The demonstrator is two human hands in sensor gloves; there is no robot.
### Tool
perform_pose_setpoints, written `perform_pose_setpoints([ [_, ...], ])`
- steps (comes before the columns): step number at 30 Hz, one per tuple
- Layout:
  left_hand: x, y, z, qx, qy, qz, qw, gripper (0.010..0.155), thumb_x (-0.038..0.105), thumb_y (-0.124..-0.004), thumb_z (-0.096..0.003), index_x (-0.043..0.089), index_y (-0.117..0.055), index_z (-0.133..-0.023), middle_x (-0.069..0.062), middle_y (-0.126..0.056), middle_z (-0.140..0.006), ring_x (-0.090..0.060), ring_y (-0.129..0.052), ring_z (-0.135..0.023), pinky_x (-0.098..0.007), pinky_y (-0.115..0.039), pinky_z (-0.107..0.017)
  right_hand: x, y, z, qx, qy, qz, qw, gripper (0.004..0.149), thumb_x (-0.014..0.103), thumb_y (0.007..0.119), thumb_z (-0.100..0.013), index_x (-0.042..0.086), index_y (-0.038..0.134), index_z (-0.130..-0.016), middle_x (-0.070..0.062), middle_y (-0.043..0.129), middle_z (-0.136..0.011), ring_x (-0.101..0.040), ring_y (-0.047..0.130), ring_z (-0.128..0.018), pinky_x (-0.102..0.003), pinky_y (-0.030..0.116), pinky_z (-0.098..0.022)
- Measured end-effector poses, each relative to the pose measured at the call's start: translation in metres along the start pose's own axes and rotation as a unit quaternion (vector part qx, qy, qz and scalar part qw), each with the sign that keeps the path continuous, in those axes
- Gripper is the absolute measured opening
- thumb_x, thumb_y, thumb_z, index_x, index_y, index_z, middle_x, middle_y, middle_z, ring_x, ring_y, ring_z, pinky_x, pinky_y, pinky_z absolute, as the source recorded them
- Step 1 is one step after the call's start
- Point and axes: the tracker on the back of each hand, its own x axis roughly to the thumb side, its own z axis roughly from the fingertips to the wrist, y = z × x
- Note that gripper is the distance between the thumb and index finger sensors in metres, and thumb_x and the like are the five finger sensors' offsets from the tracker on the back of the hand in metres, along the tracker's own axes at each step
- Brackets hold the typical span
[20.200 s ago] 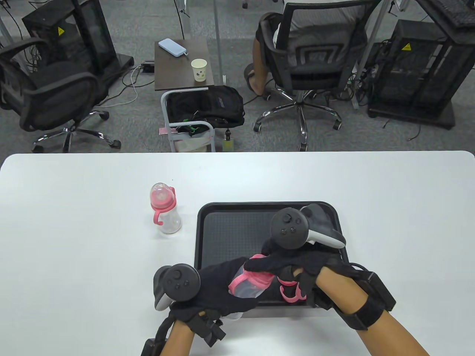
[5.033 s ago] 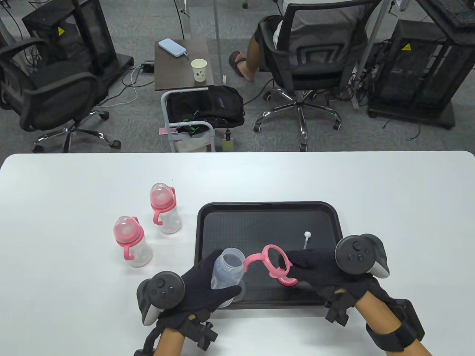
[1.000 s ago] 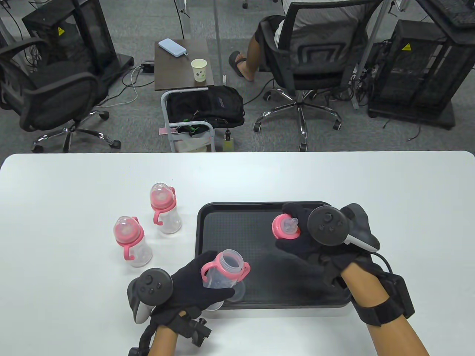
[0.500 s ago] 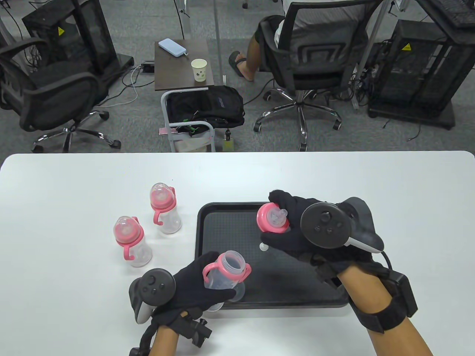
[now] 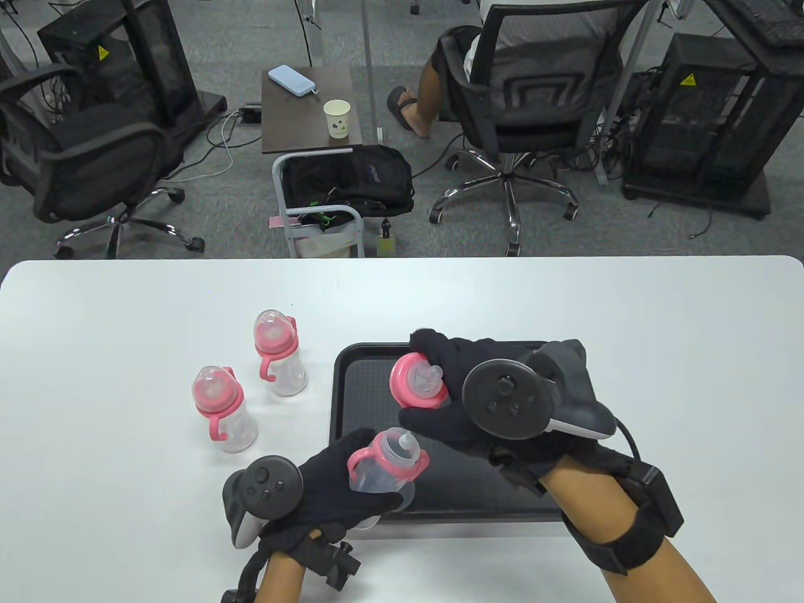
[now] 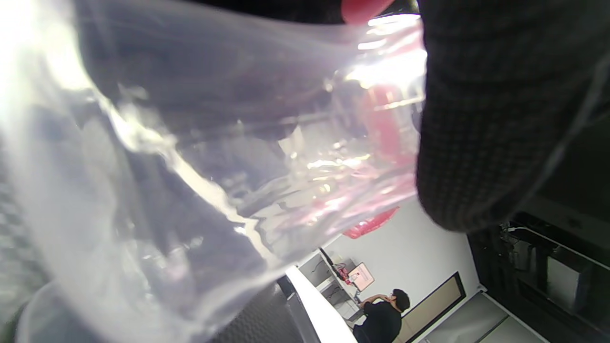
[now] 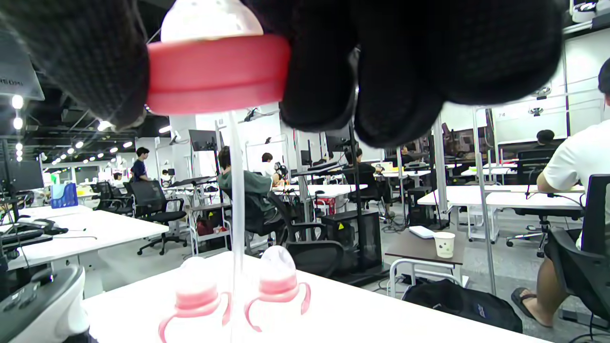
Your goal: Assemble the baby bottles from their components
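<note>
My left hand [image 5: 370, 472] grips a clear bottle body [image 5: 377, 480] with a pink handle ring [image 5: 391, 466] on its neck, tilted over the black tray's [image 5: 352, 377] near left corner. The bottle fills the left wrist view [image 6: 190, 143], with a gloved finger [image 6: 491, 119] over it. My right hand [image 5: 422, 383] holds a pink collar with its nipple [image 5: 408, 377] just above the bottle. A clear straw hangs from the collar [image 7: 217, 74], and its white end [image 5: 408, 443] is at the bottle's mouth. The straw [image 7: 237, 200] shows in the right wrist view.
Two assembled bottles with pink collars and clear caps stand on the white table left of the tray, one farther back [image 5: 276, 352] and one nearer [image 5: 220, 408]. Both show in the right wrist view [image 7: 193, 295] [image 7: 279, 278]. Chairs and a side table lie beyond the table's far edge.
My right hand has moved left and nearer with the collar and straw, from over the tray's middle to just above the bottle. The straw's end has reached the bottle's mouth. My left hand has barely moved.
</note>
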Motion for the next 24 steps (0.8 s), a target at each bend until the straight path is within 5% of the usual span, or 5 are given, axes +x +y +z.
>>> perform_pose_setpoints([
  [11, 0.002, 0.001, 0.001, 0.001, -0.019, 0.019, 1.0, 0.102, 0.074, -0.105, -0.0246, 0.027, -0.07, -0.108, 0.0, -0.089, -0.097, -0.032, -0.097, -0.078, -0.046, -0.085, -0.056, -0.019, 0.06, -0.003, 0.083, 0.001, -0.068, 0.994, 0.084, 0.069, 0.087, -0.045, 0.014, 0.068, -0.107, -0.017, 0.091, -0.079, -0.041, 0.095, -0.053, -0.054, 0.083, -0.036],
  [19, 0.002, 0.001, 0.001, -0.004, -0.023, 0.021, 1.0, 0.102, 0.074, -0.105, -0.0248, 0.027, -0.07, -0.108, 0.0, -0.089, -0.097, -0.032, -0.097, -0.078, -0.046, -0.085, -0.056, -0.055, 0.112, -0.002, 0.166, -0.011, -0.211, 0.963, 0.083, 0.063, 0.091, -0.045, 0.018, 0.065, -0.11, -0.019, 0.088, -0.085, -0.042, 0.094, -0.057, -0.055, 0.083, -0.04],
  [24, 0.001, -0.001, 0.001, -0.015, -0.019, 0.006, 1.0, 0.102, 0.074, -0.105, -0.0247, 0.027, -0.07, -0.108, 0.0, -0.089, -0.097, -0.032, -0.098, -0.078, -0.046, -0.085, -0.056, -0.066, 0.128, 0.001, 0.187, -0.013, -0.229, 0.955, 0.083, 0.062, 0.092, -0.046, 0.02, 0.063, -0.111, -0.018, 0.087, -0.088, -0.042, 0.093, -0.059, -0.056, 0.082, -0.041],
])
